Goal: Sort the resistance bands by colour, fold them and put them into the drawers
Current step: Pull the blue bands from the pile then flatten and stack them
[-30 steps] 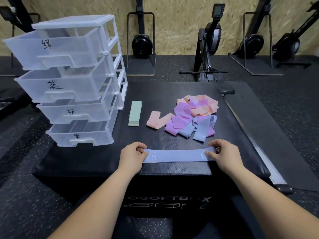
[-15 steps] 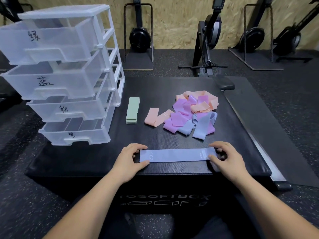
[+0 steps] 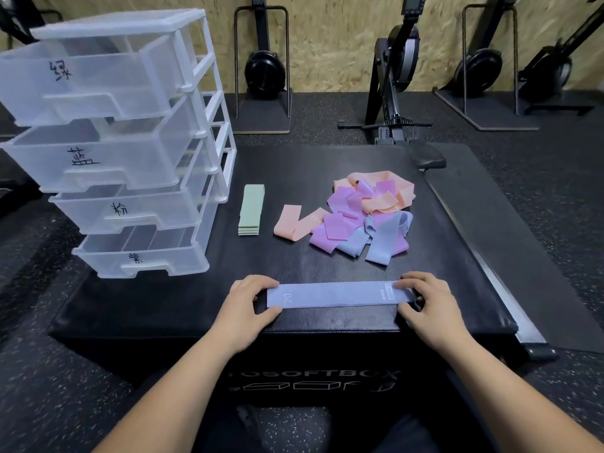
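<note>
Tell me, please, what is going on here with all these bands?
A person is sorting resistance bands on a black box. The left hand and right hand each pinch one end of a blue band laid flat along the near edge. A folded stack of green bands lies beside the drawer unit, whose four drawers are pulled open. A mixed pile of peach, purple and blue bands waits further back.

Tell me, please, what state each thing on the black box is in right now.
Periwinkle-blue fabric resistance band, flat, unfolded.
Left hand, pinches its left end.
Right hand, pinches its right end.
Green fabric bands, folded, stacked.
Peach fabric band, loose, unfolded.
Pile of purple, peach and blue bands, tangled.
Translucent plastic drawer unit, all four drawers pulled out.
</note>
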`<state>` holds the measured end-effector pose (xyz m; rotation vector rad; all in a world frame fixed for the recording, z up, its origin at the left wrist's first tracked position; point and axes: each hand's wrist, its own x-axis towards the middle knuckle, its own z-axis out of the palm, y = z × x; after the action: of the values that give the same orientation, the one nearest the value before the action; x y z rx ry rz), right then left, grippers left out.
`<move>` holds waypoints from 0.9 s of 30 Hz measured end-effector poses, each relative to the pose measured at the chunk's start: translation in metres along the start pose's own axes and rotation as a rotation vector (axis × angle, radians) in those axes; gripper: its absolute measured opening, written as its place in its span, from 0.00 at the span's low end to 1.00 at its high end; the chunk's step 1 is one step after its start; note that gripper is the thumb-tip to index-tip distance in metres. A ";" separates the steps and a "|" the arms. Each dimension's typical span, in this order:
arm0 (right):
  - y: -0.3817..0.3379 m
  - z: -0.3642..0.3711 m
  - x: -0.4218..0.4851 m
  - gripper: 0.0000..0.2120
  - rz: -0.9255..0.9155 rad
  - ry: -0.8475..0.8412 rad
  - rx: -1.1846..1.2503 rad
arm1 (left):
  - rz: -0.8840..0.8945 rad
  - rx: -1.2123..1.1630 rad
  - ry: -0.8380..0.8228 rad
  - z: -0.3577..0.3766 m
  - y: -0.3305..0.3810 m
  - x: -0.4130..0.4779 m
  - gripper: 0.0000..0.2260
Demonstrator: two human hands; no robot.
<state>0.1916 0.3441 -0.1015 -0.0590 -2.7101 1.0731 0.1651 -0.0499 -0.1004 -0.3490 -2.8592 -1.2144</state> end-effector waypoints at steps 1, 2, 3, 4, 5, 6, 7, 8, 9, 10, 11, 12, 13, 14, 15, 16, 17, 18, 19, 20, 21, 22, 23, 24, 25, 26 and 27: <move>0.000 0.001 0.000 0.18 0.002 0.002 -0.007 | 0.013 0.011 0.011 0.001 -0.001 0.000 0.19; 0.001 0.001 -0.001 0.17 0.002 0.003 -0.017 | 0.023 0.018 0.024 0.003 -0.001 0.000 0.18; 0.001 0.002 -0.001 0.17 0.001 0.004 -0.025 | 0.029 0.022 0.034 0.004 -0.001 0.000 0.18; 0.001 0.003 0.000 0.17 0.002 0.005 -0.030 | 0.030 0.025 0.040 0.005 -0.001 0.000 0.18; 0.002 0.003 0.000 0.17 0.003 0.005 -0.031 | 0.028 0.027 0.043 0.006 -0.001 0.000 0.19; 0.002 0.004 0.000 0.17 0.005 0.005 -0.027 | 0.026 0.028 0.044 0.006 0.000 0.000 0.19; 0.002 0.003 0.000 0.18 0.011 0.005 -0.016 | 0.026 0.026 0.044 0.007 0.001 0.000 0.19; 0.001 0.003 -0.001 0.18 0.020 0.005 0.002 | 0.026 0.018 0.046 0.007 0.001 0.000 0.19; -0.001 0.002 -0.001 0.19 0.030 0.009 0.028 | 0.024 0.002 0.052 0.008 0.002 -0.001 0.19; -0.003 0.000 -0.001 0.19 0.043 0.017 0.059 | 0.016 -0.019 0.062 0.008 0.003 -0.001 0.19; -0.005 -0.001 -0.001 0.19 0.059 0.032 0.092 | 0.004 -0.039 0.077 0.008 0.005 -0.001 0.18; -0.007 -0.002 0.000 0.19 0.081 0.054 0.122 | -0.009 -0.055 0.096 0.008 0.005 -0.001 0.18; -0.009 -0.003 0.003 0.20 0.109 0.076 0.148 | -0.017 -0.065 0.120 0.008 0.007 0.000 0.17; -0.011 -0.002 0.007 0.20 0.134 0.094 0.157 | -0.019 -0.066 0.144 0.008 0.009 0.001 0.16; -0.013 -0.001 0.012 0.19 0.148 0.107 0.147 | -0.012 -0.052 0.167 0.008 0.011 0.003 0.15; -0.016 0.001 0.017 0.19 0.149 0.111 0.120 | 0.002 -0.027 0.186 0.008 0.015 0.006 0.14; -0.019 0.003 0.023 0.17 0.137 0.108 0.081 | 0.022 0.002 0.199 0.009 0.020 0.011 0.13; -0.024 0.004 0.030 0.16 0.117 0.101 0.035 | 0.047 0.030 0.207 0.010 0.027 0.016 0.13; -0.029 0.005 0.037 0.16 0.098 0.089 -0.015 | 0.074 0.056 0.206 0.011 0.034 0.023 0.13; -0.035 0.005 0.045 0.15 0.086 0.073 -0.064 | 0.099 0.082 0.194 0.012 0.042 0.030 0.13; -0.040 0.005 0.052 0.15 0.080 0.050 -0.112 | 0.123 0.106 0.174 0.014 0.051 0.038 0.14; -0.044 0.004 0.060 0.15 0.071 0.022 -0.168 | 0.143 0.133 0.143 0.016 0.060 0.046 0.14; -0.048 0.004 0.067 0.16 0.056 -0.008 -0.234 | 0.156 0.166 0.102 0.018 0.068 0.053 0.15; -0.050 0.004 0.074 0.17 0.039 -0.037 -0.307 | 0.158 0.202 0.053 0.020 0.075 0.060 0.16; -0.051 0.004 0.080 0.17 0.027 -0.067 -0.376 | 0.155 0.240 0.001 0.023 0.082 0.066 0.17; -0.052 0.004 0.085 0.18 0.023 -0.094 -0.437 | 0.146 0.277 -0.047 0.026 0.088 0.072 0.18; -0.053 0.004 0.089 0.18 0.022 -0.115 -0.491 | 0.133 0.307 -0.089 0.029 0.092 0.078 0.19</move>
<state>0.1067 0.3133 -0.0514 -0.1102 -3.0175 0.4024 0.1108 0.0476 -0.0476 -0.5826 -2.9754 -0.7412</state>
